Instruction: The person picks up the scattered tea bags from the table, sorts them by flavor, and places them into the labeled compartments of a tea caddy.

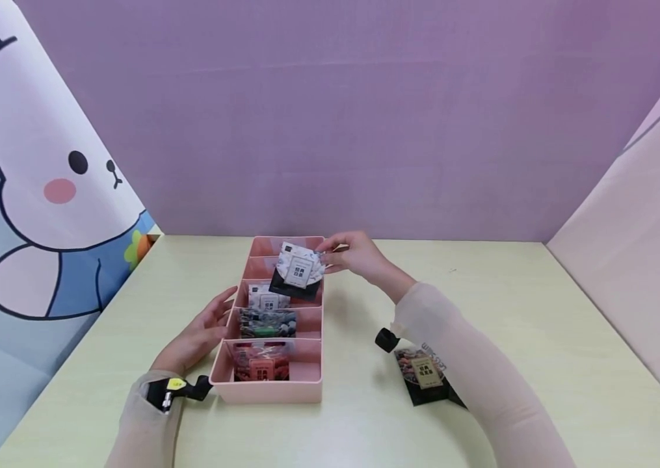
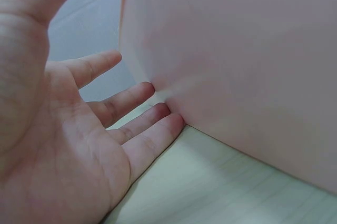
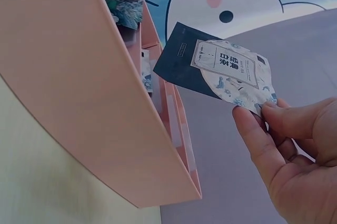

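My right hand [image 1: 357, 257] pinches a white and black sachet [image 3: 224, 69] by one corner, between thumb and fingers. In the head view that sachet hangs over the far half of a pink divided box [image 1: 265, 392], overlapping its compartments. With fingers spread and fairly straight, my left hand [image 2: 89, 129] touches the outer left side of the box with its fingertips. Inside the box, front to back, lie red sachets [image 1: 262, 362], green-grey sachets [image 1: 268, 323] and a white sachet [image 1: 268, 298]. The rearmost compartment is partly covered by the held sachet.
Dark sachets with a gold label [image 1: 426, 372] lie on the pale table [image 1: 365, 429] to the right of the box, partly under my right forearm. A purple backdrop [image 1: 353, 130] rises behind the table, with printed cloth panels [image 1: 43, 195] at the sides.
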Demonstrator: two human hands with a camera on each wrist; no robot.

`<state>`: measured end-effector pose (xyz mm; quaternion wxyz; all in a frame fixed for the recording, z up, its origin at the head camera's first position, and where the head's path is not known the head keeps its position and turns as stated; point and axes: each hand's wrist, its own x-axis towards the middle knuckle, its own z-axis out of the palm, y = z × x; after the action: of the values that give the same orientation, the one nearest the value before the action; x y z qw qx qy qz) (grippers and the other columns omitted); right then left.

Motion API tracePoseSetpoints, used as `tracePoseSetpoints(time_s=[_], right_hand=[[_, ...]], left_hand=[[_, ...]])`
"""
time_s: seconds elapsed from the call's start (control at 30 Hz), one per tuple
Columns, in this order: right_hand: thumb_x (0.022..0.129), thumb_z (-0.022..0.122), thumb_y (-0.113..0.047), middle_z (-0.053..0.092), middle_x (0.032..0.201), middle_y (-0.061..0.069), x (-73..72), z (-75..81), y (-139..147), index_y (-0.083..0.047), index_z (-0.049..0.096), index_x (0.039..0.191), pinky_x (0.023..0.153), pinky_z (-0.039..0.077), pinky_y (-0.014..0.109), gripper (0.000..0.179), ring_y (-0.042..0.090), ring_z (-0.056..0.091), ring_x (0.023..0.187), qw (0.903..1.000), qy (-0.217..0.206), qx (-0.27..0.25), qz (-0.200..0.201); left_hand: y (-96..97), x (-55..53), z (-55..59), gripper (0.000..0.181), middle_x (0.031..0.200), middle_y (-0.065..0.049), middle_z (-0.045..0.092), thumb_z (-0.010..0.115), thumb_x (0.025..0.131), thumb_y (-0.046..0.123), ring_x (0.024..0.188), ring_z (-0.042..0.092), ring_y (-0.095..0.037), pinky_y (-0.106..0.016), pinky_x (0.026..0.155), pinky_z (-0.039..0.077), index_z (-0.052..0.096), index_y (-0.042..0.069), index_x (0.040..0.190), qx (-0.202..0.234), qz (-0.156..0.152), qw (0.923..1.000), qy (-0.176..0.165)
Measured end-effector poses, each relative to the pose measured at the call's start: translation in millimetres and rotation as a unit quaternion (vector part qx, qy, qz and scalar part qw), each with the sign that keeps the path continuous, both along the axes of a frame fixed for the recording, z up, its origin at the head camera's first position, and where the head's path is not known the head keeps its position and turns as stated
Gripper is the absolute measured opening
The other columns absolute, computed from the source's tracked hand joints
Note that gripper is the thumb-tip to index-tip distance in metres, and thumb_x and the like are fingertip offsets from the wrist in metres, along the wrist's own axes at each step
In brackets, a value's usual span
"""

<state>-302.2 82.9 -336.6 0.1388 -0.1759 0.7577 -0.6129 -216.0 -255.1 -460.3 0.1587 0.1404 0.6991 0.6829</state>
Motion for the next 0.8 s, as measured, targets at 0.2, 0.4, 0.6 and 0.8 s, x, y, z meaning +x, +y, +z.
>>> tracePoseSetpoints(time_s=[0.2, 0.4, 0.6, 0.8], right_hand=[[0.09, 0.064, 0.011, 0.058, 0.104, 0.02, 0.1, -3.9, -7.6, 0.011, 0.069, 0.108, 0.077, 0.06, 0.036, 0.018, 0.028, 0.065, 0.092, 1.0, 0.003, -0.006, -0.007], [0.091, 0.065, 0.008, 0.059, 0.101, 0.018, -0.9, -7.9, -13.8, 0.008, 0.07, 0.107, 0.078, 0.06, 0.04, 0.017, 0.026, 0.066, 0.088, 0.9999, 0.007, 0.012, -0.01], [0.091, 0.066, 0.006, 0.06, 0.102, 0.017, -1.7, -11.5, -18.3, 0.005, 0.072, 0.106, 0.077, 0.06, 0.04, 0.016, 0.026, 0.066, 0.087, 0.9994, 0.018, 0.028, -0.013], [0.091, 0.066, 0.004, 0.061, 0.103, 0.014, -2.2, -16.3, -25.0, 0.004, 0.073, 0.105, 0.074, 0.06, 0.034, 0.015, 0.024, 0.065, 0.088, 0.9984, 0.036, 0.042, -0.015]], left_hand=[[-0.4, -0.1, 0.4, 0.082, 0.159, -0.023, 0.018, 0.062, 0.098, 0.026, 0.145, 0.015, -0.046, -0.067, 0.113, 0.011, 0.01, 0.02, 0.161, 0.002, -0.003, 0.9999, 0.009], [-1.7, 0.5, -0.7, 0.082, 0.159, -0.024, 0.018, 0.062, 0.098, 0.026, 0.144, 0.017, -0.044, -0.068, 0.113, 0.012, 0.01, 0.02, 0.161, 0.001, -0.004, 0.9999, 0.01], [-1.2, 0.5, -1.0, 0.082, 0.159, -0.024, 0.017, 0.063, 0.097, 0.026, 0.145, 0.014, -0.047, -0.068, 0.112, 0.011, 0.01, 0.021, 0.161, 0.001, -0.004, 0.9999, 0.011], [-1.7, -0.5, -1.2, 0.083, 0.16, -0.024, 0.014, 0.062, 0.098, 0.027, 0.145, 0.016, -0.044, -0.066, 0.113, 0.012, 0.009, 0.019, 0.161, 0.004, -0.008, 0.9999, 0.012]])
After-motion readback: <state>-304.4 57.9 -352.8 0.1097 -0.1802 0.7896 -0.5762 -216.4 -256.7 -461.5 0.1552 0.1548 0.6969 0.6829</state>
